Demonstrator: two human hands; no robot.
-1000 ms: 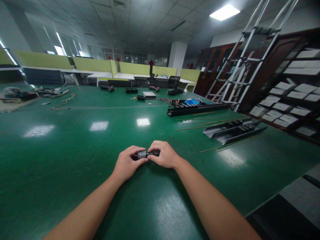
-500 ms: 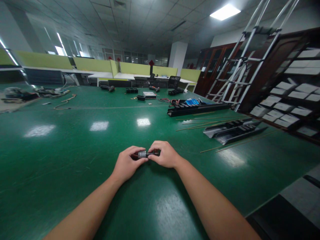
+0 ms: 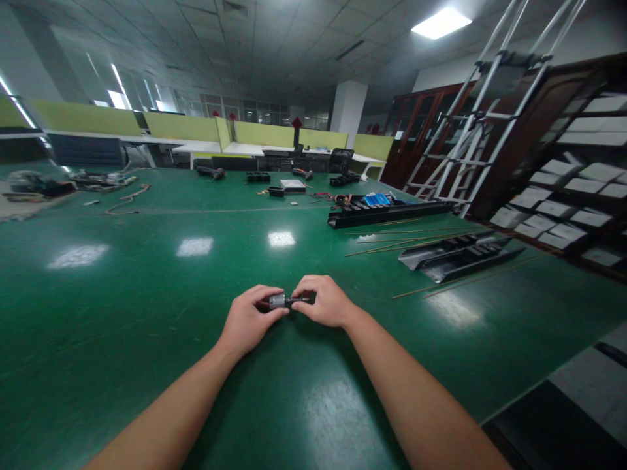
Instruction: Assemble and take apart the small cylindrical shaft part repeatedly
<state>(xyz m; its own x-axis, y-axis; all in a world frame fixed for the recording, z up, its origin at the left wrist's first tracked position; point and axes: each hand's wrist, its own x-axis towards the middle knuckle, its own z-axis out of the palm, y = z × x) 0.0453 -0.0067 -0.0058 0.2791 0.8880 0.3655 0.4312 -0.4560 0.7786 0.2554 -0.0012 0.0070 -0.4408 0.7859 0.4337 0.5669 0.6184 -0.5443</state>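
Just above the green table (image 3: 147,313), close to the middle of the view, I hold a small silver cylinder that looks like an electric motor (image 3: 277,301). My left hand (image 3: 249,320) is closed round its silver body, thumb below and fingers above. A dark, thin shaft (image 3: 294,299) sticks out of the motor to the right. My right hand (image 3: 324,302) pinches this shaft between thumb and fingers, which hide part of it. The two hands are a short gap apart, with the motor lying roughly level between them.
Right of my hands lie thin brass-coloured rods (image 3: 382,248) and black metal channels (image 3: 455,258). A longer black channel (image 3: 392,212) with a blue packet (image 3: 377,200) lies behind. A white box (image 3: 292,186) and power tools stand far back; a rope (image 3: 125,201) lies far left.
Both hands hold the same grip. The motor and my left fingers have shifted very slightly to the left, and a little more of the dark shaft shows between the hands.
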